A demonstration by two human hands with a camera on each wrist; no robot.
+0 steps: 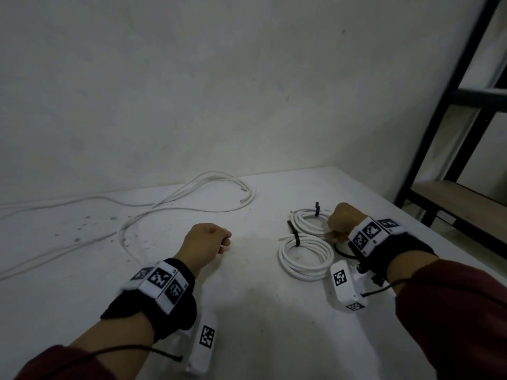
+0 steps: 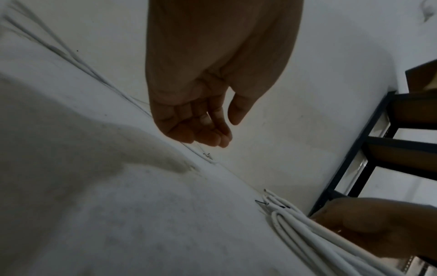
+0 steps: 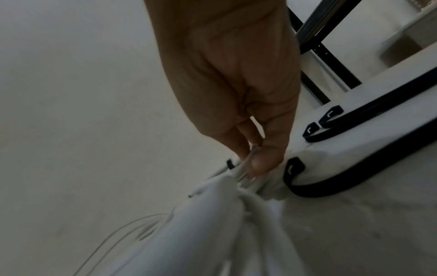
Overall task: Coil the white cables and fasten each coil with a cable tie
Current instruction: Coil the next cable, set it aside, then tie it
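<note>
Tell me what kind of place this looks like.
Probably a storeroom or workshop corner: a bare plaster wall, a black metal rack with wooden shelves, and a plain white table used as a bench, holding loose cables and tied coils.

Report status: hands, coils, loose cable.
Left hand empty, fingers loosely curled. Right hand pinching the far coil. Near coil tied. Loose cables still uncoiled; spare cable ties beside right hand.

white cables (image 1: 175, 204) on a white, dark-speckled bench (image 1: 247, 311); white coils (image 1: 304, 256) carry black ties (image 1: 295, 238). black wristbands (image 1: 153, 308) bear black-and-white checkered tags (image 1: 160, 278); dark red sleeves (image 1: 452, 325).
</note>
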